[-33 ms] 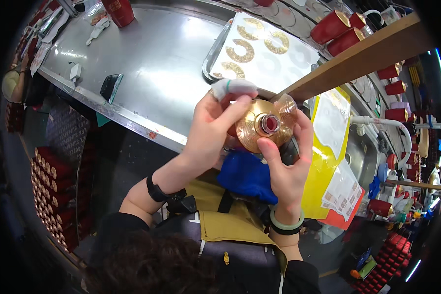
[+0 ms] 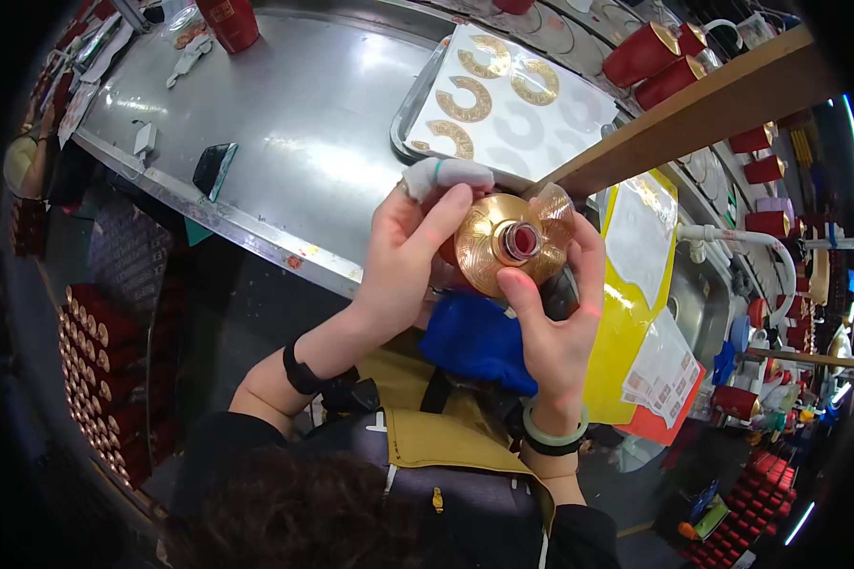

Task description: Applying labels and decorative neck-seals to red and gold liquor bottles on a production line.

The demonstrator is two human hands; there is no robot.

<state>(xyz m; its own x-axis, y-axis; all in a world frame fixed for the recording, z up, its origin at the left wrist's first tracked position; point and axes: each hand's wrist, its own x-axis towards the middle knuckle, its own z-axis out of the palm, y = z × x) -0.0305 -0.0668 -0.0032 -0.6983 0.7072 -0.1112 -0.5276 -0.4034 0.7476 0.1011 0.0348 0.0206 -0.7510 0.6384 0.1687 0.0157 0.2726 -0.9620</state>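
Observation:
Between my hands is a red bottle with a gold, patterned shoulder (image 2: 481, 239) and an uncapped round neck facing up. My right hand (image 2: 560, 337) grips it from the right, thumb on the gold shoulder and fingers round the far side. A clear, curled piece of film (image 2: 552, 203) stands up at the shoulder's upper right, by my right fingertips. My left hand (image 2: 413, 251) is curled at the bottle's left side, its thumb tip by the gold edge. A white cover (image 2: 451, 174) wraps a left finger. The bottle's lower body is mostly hidden.
A tray (image 2: 416, 104) on the metal table (image 2: 256, 123) holds a white sheet with several gold C-shaped stickers. A wooden bar (image 2: 683, 109) slants close behind my right hand. A phone (image 2: 215, 171) lies near the front edge. Yellow sheet (image 2: 607, 351) and sink (image 2: 702, 313) are at right.
My left thumb has drawn slightly up and left, off the gold shoulder to its edge. The right hand and bottle stay nearly in place.

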